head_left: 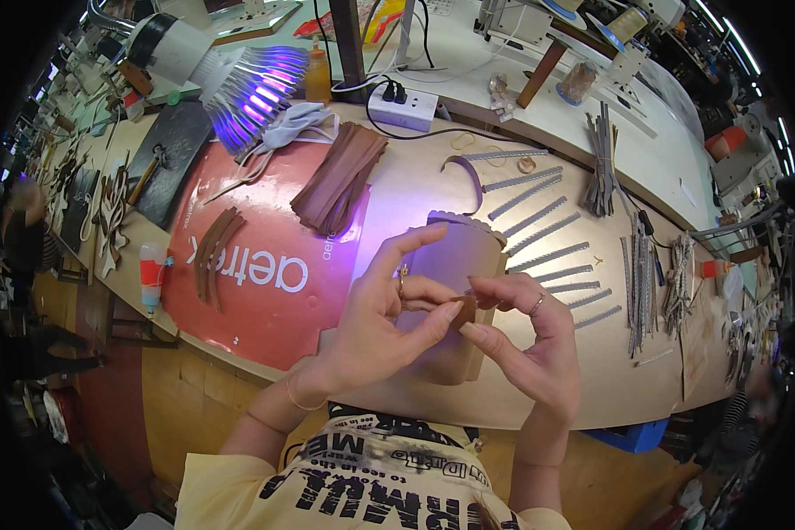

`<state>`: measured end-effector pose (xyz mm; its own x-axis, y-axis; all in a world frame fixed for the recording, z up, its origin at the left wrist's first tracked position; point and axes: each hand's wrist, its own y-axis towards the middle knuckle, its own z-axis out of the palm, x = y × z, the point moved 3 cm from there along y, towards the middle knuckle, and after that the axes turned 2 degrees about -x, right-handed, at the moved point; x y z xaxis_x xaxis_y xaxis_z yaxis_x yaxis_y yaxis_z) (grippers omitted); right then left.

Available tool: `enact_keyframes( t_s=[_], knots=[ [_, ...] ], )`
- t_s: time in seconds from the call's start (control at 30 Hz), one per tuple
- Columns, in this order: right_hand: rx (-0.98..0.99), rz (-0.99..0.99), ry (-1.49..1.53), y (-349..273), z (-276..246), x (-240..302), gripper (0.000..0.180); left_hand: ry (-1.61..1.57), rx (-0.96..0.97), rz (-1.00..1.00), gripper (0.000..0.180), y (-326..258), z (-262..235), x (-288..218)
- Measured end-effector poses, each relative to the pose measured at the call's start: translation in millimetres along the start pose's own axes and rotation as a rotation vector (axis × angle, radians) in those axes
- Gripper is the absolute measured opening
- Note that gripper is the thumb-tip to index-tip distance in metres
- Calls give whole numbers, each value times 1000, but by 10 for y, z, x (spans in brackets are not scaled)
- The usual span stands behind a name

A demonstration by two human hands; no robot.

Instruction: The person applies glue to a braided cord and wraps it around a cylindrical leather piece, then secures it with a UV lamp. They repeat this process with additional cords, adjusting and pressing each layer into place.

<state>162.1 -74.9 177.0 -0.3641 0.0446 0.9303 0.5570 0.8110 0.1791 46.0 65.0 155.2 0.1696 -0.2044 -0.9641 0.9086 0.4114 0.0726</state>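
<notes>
In front of my chest, both hands pinch a small brown strip (465,314), seemingly leather, over the tabletop. My left hand (382,309) has its thumb and a finger closed on the strip's left side, with the index finger raised. My right hand (539,346) grips the other side between thumb and fingertips. Much of the strip is hidden by the fingers. Beneath the hands is a tan block-like piece (442,364) with a scalloped far edge, partly covered by them. Grey strips with toothed edges (539,256) fan out to its right, and a curled strip (470,181) lies beyond it.
A bundle of brown strips (340,181) and two curved brown strips (216,256) lie on a red sheet (265,327). A lamp (238,84) hangs low at the far left. A squeeze bottle (153,278), power strip (404,108) and grey strip bundles (601,168) surround the work area.
</notes>
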Motion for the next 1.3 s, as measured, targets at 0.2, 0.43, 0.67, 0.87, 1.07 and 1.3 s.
enact_keyframes(
  t_s=[0.2, 0.43, 0.67, 0.87, 1.07, 1.3],
  knots=[
    [-14, 41, 77, 71, 80, 59, 24, -46, -6, -39, 67, -60, 15, -51],
    [-33, 123, 195, 60, 136, -79, 42, -76, -98, -7, 61, -59, 0, -7],
    [195, 477, 513, -346, 61, -402, 34, -39, -306, 100, 51, -78, -145, 220],
    [-85, 584, 221, -375, -279, -803, 22, -358, -514, -224, 43, -46, -344, 763],
    [-4, 521, 165, -337, -307, -1025, 28, -384, -567, -286, 35, -223, -410, 1054],
    [-337, 429, -290, -705, -563, -1252, 24, -340, -473, -391, 37, -225, -502, 1130]
  ],
)
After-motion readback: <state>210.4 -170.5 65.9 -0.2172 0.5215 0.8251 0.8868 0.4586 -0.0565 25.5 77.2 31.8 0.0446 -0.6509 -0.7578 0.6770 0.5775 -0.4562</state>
